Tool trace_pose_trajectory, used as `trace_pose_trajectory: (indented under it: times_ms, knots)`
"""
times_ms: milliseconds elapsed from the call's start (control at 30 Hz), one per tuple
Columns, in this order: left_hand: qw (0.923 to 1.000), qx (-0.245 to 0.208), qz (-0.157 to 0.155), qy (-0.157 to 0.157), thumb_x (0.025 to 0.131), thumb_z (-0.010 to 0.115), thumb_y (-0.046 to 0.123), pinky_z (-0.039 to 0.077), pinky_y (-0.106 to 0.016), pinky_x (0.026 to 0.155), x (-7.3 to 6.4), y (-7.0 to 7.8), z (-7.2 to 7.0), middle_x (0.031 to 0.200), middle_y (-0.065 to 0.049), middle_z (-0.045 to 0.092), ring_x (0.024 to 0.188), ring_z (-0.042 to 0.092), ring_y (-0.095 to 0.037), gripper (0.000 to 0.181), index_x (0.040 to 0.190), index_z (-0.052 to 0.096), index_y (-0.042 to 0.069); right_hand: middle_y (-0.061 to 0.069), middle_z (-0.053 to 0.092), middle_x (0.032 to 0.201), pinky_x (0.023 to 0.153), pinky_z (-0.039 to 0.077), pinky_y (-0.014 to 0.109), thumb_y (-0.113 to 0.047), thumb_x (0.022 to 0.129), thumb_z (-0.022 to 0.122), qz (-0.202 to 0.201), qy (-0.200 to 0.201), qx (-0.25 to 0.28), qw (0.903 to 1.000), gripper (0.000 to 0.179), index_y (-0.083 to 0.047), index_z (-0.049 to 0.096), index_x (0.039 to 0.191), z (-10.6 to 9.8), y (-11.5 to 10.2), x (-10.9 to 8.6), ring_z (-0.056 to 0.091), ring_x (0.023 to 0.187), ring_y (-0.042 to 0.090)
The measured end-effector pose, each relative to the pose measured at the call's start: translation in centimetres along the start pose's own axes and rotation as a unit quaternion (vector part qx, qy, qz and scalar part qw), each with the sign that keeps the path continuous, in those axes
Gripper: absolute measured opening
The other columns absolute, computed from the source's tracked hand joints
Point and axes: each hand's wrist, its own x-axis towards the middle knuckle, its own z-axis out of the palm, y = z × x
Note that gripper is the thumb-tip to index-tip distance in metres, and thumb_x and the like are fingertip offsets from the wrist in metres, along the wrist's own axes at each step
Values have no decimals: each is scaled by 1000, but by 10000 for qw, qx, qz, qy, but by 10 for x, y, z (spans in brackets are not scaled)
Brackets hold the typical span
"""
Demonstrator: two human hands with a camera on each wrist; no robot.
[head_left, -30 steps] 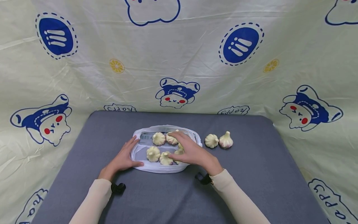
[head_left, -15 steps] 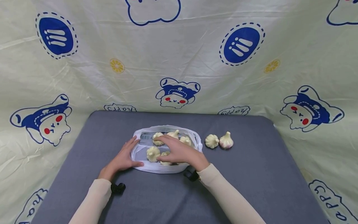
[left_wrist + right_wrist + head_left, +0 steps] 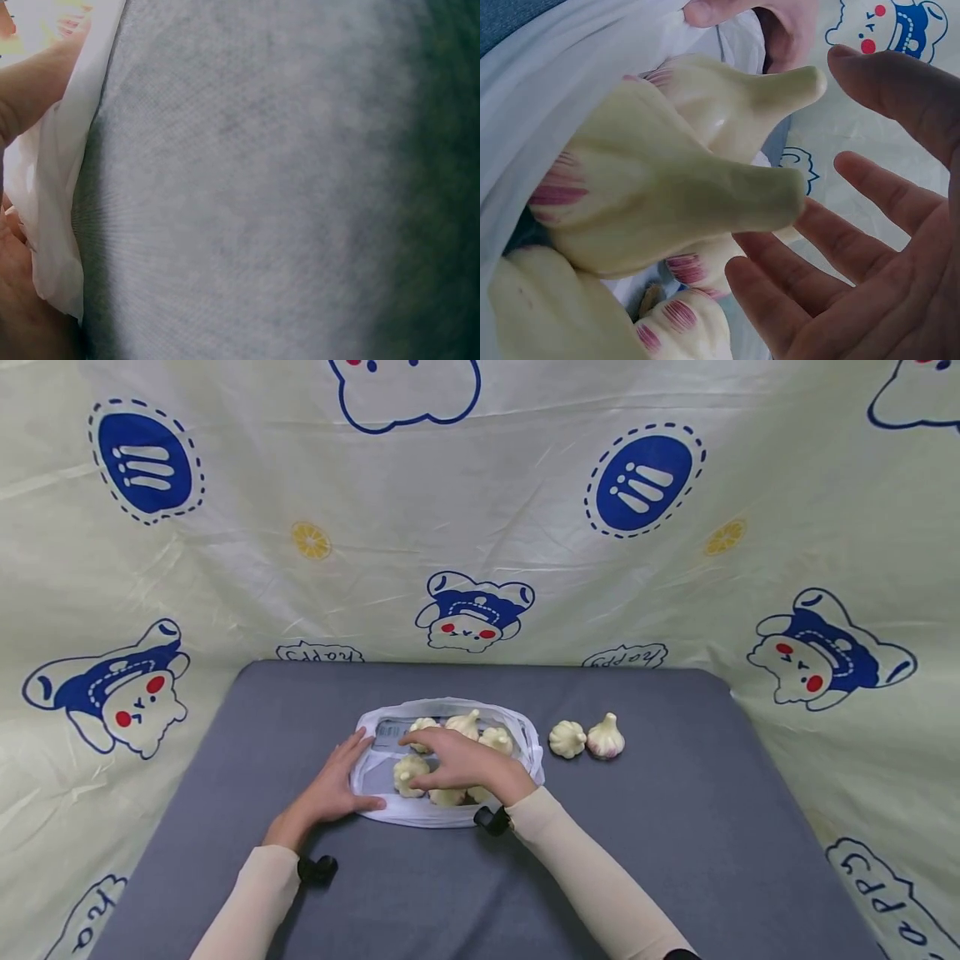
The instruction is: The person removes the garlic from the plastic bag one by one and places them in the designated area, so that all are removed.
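A white plastic bag (image 3: 420, 812) lies on the table with its mouth spread wide, and several garlic bulbs (image 3: 411, 775) sit inside it. My left hand (image 3: 327, 791) holds the bag's left end, its thumb over the near rim; in the left wrist view, white plastic passes between the thumb (image 3: 37, 86) and the rest of the hand. Above the bulbs, my right hand (image 3: 467, 763) has its fingers spread and grips nothing. It partly covers the bulbs beneath. In the right wrist view, a garlic bulb (image 3: 652, 191) points its stem towards the open palm.
Two more garlic bulbs, one pale (image 3: 567, 739) and one purplish (image 3: 606, 738), lie side by side on the grey tablecloth (image 3: 675, 810) right of the bag. A printed curtain (image 3: 480, 510) hangs behind the table's far edge.
My right hand has moved left across the bag's mouth, uncovering bulbs at the right and covering others. My left hand and the two outside bulbs have stayed in place.
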Motion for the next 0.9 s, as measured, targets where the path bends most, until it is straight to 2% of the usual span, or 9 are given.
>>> trace_pose_trajectory:
  times_ms: [133,333,467,567,800,900]
  knots:
    - [9999,-63,56,89,74,90,40,8,-68,125,-1,-1,1,170,-23,17,154,12,-55,111,159,32,-1,6,54,153,120,40,39,-30,95,74,36,-68,-85,9999,61,-11,53,149,3,0,6,49,144,23]
    - [10000,-40,24,24,75,89,42,7,-67,125,-1,0,0,171,-22,16,155,10,-54,111,160,30,0,7,58,149,118,41,39,-23,96,71,25,-114,-199,9997,52,-8,58,144,7,4,10,51,141,24]
    - [10000,-48,-15,43,75,90,40,8,-68,125,-2,-1,1,171,-23,16,154,11,-55,111,159,31,-1,8,63,141,108,48,37,-18,95,69,-46,-116,-257,9996,48,-7,61,141,12,6,13,61,123,22]
    - [10000,-25,3,80,75,90,39,8,-68,124,-3,-1,1,170,-23,17,154,12,-55,111,159,31,-1,7,66,136,99,51,34,-15,95,69,-41,-93,-234,9997,46,-7,62,139,15,6,14,62,107,19]
    - [9999,-50,95,82,75,90,40,7,-67,125,-3,-2,4,170,-23,18,154,13,-54,110,159,32,-1,5,68,134,109,48,31,-11,93,69,75,-61,-191,9998,43,-8,65,136,20,7,13,62,122,16]
    - [9998,-50,148,124,74,90,39,8,-68,124,-2,-3,4,170,-24,19,154,14,-54,110,158,32,-2,4,68,133,109,48,31,-9,93,70,78,-20,-203,9998,43,-8,65,135,21,7,14,62,122,16]
